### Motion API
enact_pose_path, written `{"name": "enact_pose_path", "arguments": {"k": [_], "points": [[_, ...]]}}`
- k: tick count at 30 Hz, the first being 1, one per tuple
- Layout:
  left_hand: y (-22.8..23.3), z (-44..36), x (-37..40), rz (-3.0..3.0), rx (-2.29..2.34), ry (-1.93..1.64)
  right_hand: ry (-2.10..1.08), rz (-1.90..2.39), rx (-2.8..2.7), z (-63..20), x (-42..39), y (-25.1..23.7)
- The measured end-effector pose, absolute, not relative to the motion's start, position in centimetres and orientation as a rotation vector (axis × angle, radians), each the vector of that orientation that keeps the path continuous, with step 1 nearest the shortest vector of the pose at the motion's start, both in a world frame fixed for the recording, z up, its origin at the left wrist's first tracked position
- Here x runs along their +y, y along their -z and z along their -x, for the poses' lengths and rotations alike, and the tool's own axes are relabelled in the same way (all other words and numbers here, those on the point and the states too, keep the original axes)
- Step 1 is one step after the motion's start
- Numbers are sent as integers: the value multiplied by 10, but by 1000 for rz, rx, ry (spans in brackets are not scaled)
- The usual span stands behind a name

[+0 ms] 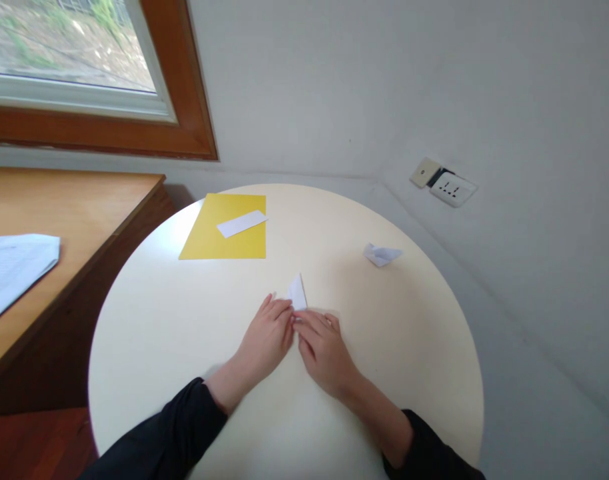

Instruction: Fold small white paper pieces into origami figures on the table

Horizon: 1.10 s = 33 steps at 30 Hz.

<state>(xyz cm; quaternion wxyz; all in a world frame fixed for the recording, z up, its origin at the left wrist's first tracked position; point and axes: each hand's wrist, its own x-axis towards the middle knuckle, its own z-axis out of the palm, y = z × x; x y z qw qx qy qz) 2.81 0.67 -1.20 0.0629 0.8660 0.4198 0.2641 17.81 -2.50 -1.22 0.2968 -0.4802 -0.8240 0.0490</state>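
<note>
A small folded piece of white paper [297, 293] lies at the middle of the round table, its pointed end facing away from me. My left hand [269, 332] has its curled fingers on the paper's near left edge. From the right, my right hand [324, 350] presses its fingertips on the near end of the same paper. The fingertips of both hands almost meet and cover the paper's lower part. Further right sits a folded white paper boat [382, 255], apart from both hands.
A yellow sheet [199, 240] lies at the back left of the round white table [149, 313], with a white paper strip [242, 223] on it. A wooden desk [94, 200] with papers [19, 267] stands at left. A wall socket [452, 189] is at right.
</note>
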Motion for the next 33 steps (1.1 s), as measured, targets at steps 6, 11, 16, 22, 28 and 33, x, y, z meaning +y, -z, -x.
{"name": "enact_pose_path", "arguments": {"k": [6, 11, 16, 22, 28, 33], "points": [[10, -22, 18, -2553, 1230, -836, -154, 1230, -2258, -222, 22, 13], [12, -16, 26, -2492, 1168, -803, -151, 1111, -2413, -229, 43, 11], [11, -13, 30, -2446, 1199, -796, -26, 915, -2508, -221, 49, 7], [3, -10, 30, -2414, 1302, -705, 33, 814, -2541, -207, 46, 6], [-4, -13, 27, -2421, 1366, -658, -204, 879, -2419, -202, 47, 8], [-4, -16, 27, -2364, 1417, -643, -408, 927, -2301, -205, 53, 9]]}}
